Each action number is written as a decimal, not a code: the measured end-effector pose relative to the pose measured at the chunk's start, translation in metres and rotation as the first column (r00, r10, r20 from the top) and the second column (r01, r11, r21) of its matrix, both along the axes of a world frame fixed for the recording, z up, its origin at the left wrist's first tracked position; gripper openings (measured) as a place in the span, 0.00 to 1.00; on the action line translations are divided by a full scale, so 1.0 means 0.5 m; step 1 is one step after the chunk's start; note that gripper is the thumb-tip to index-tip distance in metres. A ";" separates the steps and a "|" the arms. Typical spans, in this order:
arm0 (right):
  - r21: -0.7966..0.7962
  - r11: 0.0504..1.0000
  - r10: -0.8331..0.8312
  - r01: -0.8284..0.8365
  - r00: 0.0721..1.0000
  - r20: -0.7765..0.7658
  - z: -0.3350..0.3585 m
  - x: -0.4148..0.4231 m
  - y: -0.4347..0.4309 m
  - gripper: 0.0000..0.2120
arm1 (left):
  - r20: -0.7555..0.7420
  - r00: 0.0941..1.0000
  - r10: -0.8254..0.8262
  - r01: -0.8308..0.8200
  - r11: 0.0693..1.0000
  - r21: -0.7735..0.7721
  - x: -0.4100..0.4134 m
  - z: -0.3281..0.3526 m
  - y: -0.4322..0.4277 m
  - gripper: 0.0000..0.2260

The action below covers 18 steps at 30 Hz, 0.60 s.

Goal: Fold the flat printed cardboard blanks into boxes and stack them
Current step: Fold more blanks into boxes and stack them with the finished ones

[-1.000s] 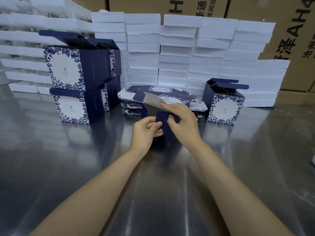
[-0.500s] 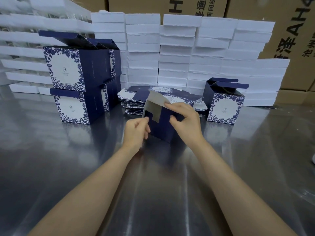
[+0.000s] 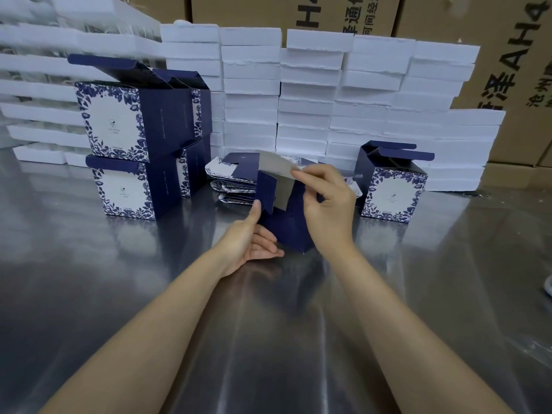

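Right hand (image 3: 327, 204) pinches grey flap (image 3: 276, 177) of navy box (image 3: 291, 231) (half-folded); left hand (image 3: 249, 237), fingers relaxed, touches its near-left side.

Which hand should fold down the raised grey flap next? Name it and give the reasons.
Right. The right hand already pinches the grey flap at its top edge, probably ready to press it down. The left hand lies lower, thumb against the box, steadying its side.

Half-folded box (image 3: 288, 231): navy outside, grey inner flap. Folded boxes (image 3: 134, 138) at table's left, w/ one at right (image 3: 391, 192): navy sides, white fronts w/ blue floral borders. Flat blanks (image 3: 231, 177): same print. Foam trays (image 3: 313, 94): white. Cartons (image 3: 507, 70): brown, black lettering. Table (image 3: 89, 279): silver steel.
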State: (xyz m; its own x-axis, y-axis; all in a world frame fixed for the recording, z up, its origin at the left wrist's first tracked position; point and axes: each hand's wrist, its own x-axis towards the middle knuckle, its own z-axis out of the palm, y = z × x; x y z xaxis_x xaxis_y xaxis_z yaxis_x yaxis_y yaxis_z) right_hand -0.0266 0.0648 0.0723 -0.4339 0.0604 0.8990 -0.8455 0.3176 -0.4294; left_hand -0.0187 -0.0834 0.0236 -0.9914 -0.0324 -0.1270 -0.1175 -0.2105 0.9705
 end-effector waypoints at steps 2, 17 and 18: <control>0.005 1.000 -0.023 0.023 0.999 -0.033 -0.009 0.006 -0.009 0.20 | -0.011 0.994 0.110 -0.111 0.988 -0.106 0.001 -0.003 0.010 0.34; 0.153 0.988 0.001 -0.002 1.000 0.008 -0.119 0.033 -0.067 0.19 | -0.285 0.878 0.385 -0.351 0.922 0.165 -0.002 -0.006 -0.020 0.16; 0.186 0.982 0.015 -0.017 1.000 0.011 -0.121 0.033 -0.063 0.18 | -0.369 0.842 0.394 -0.380 0.918 0.114 0.001 -0.009 -0.019 0.14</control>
State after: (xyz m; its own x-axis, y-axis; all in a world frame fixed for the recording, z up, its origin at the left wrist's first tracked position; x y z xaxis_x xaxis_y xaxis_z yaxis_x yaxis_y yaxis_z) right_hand -0.0102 0.0332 0.0120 -0.4424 -0.1143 0.8895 -0.8471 0.3790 -0.3726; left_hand -0.0183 -0.0931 0.0193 -0.8709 -0.4260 0.2450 0.3536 -0.1970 0.9144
